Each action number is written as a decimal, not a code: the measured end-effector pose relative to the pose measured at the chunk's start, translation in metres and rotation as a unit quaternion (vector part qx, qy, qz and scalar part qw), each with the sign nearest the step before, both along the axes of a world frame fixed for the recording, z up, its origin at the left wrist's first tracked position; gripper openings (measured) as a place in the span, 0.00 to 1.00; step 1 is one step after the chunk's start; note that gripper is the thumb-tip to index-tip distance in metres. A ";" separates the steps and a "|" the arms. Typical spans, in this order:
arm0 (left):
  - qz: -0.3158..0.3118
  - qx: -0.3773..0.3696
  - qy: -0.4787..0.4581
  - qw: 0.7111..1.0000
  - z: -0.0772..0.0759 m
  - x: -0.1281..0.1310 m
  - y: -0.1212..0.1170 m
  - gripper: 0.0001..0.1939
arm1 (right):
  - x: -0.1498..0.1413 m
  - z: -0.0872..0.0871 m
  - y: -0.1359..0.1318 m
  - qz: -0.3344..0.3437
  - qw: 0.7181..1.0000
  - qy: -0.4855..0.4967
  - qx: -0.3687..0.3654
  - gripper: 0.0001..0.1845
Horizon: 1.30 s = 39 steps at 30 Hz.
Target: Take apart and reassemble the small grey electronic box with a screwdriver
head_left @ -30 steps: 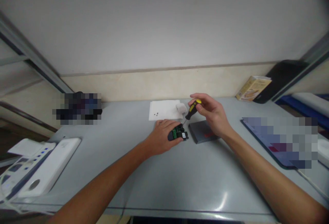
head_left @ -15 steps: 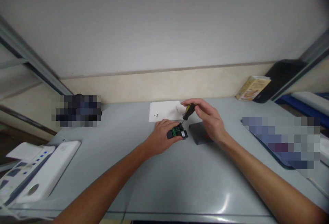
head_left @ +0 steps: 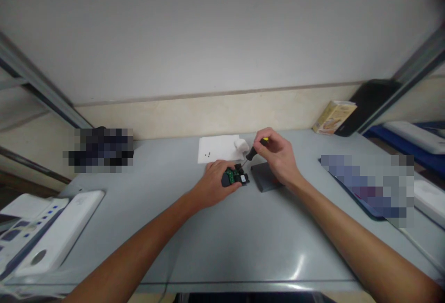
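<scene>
My left hand (head_left: 211,184) is closed around a small black electronic device (head_left: 241,179) with its green circuit board exposed, holding it at the table top. In the fingers of my right hand (head_left: 281,157) is a black and yellow screwdriver (head_left: 252,151), tilted, its thin shaft pointing down at the device's upper right part. Whether the tip sits in a screw is too small to tell. Just behind the device lies a white paper sheet (head_left: 219,145) with several tiny dark pieces (head_left: 209,154) on it. A dark grey flat block (head_left: 262,177) lies partly beneath my right hand.
A small white object (head_left: 240,145) rests at the paper's right edge. White boxes (head_left: 62,233) lie at the left of the grey table (head_left: 222,247). A yellow box (head_left: 334,117) leans at the back right, before a black panel (head_left: 368,103). Blurred-out items lie on both sides.
The fingers of my right hand have shifted from stretched along the screwdriver handle to curled around its upper end, covering more of it. My left hand keeps its hold. The view has shifted slightly.
</scene>
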<state>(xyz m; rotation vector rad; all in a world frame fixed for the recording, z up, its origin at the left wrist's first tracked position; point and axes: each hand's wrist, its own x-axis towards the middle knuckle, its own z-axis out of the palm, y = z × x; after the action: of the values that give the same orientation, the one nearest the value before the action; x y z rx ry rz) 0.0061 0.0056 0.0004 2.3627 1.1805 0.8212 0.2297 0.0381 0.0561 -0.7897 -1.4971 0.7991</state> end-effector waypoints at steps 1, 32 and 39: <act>0.002 0.004 0.007 1.000 0.000 0.000 -0.001 0.17 | 0.001 0.000 0.001 0.003 1.000 0.003 -0.006 0.07; -0.018 0.015 0.031 0.999 0.001 0.000 -0.001 0.09 | -0.003 -0.002 -0.001 0.037 0.999 -0.008 0.011 0.09; -0.010 -0.001 0.039 0.999 0.004 0.000 -0.003 0.12 | -0.005 -0.001 -0.003 0.077 0.997 0.021 -0.025 0.17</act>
<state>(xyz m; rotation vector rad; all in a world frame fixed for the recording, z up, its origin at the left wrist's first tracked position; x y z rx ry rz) 0.0058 0.0023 0.0047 2.4206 1.1862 0.7290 0.2251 0.0355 0.0549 -0.6957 -1.5187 0.9650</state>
